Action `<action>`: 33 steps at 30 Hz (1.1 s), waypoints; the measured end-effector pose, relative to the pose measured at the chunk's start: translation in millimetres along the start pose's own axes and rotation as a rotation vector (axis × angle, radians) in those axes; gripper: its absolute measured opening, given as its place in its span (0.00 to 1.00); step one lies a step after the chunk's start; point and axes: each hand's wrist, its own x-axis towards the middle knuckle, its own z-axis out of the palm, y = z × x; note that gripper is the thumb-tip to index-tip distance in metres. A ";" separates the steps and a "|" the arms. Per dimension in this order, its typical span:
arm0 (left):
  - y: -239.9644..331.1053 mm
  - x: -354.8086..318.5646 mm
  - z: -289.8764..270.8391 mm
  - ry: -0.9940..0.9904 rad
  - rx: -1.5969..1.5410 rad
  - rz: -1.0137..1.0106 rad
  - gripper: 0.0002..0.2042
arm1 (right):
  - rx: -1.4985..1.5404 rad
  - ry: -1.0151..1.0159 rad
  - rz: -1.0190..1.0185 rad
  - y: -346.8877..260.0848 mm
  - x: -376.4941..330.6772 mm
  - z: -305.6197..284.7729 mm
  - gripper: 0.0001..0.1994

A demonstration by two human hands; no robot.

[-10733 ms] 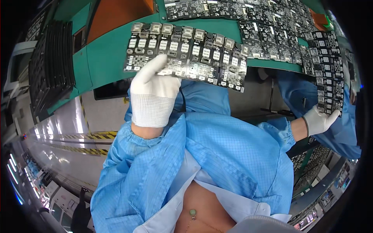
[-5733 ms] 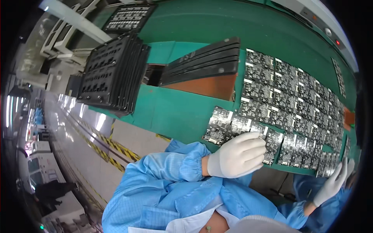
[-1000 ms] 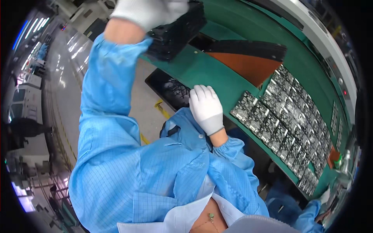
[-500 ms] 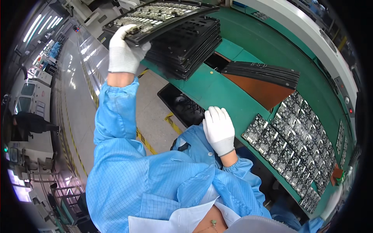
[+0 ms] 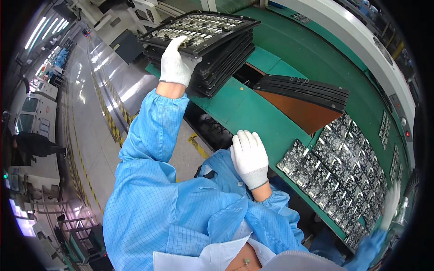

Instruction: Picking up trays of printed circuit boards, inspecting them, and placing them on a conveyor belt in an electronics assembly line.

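Note:
My left hand (image 5: pixel 175 63), in a white glove, reaches far out and is closed on the near edge of a black tray (image 5: pixel 203 28) filled with small circuit boards. That tray lies uppermost on a stack of black trays (image 5: pixel 221 63) at the left end of the green table (image 5: pixel 246 108). My right hand (image 5: pixel 249 158), also gloved, rests flat at the table's near edge with fingers stretched and nothing in it. A field of several circuit boards (image 5: pixel 343 174) lies on the table to its right.
A slanted pile of black trays (image 5: pixel 302 86) with an orange sheet (image 5: pixel 304 113) under it stands mid-table. Another person's gloved hand (image 5: pixel 391 205) and blue sleeve (image 5: pixel 368 248) show blurred at the lower right. Grey floor with yellow-black tape (image 5: pixel 110 119) runs along the left.
My left arm has stretched out to the tray stack and now grips the loaded top tray. My right hand has stayed at the table edge while my view swung left.

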 end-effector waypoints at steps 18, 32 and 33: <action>24.9 -11.4 7.1 0.023 0.034 -0.207 0.11 | 0.027 -0.034 -0.003 3.0 3.3 -4.1 0.15; 42.2 -17.5 -10.7 -0.080 0.190 -0.432 0.17 | 0.033 -0.118 0.003 2.2 2.9 -2.2 0.13; 44.0 -16.3 -13.2 -0.077 0.187 -0.434 0.17 | 0.031 -0.120 0.004 2.1 2.9 -2.2 0.13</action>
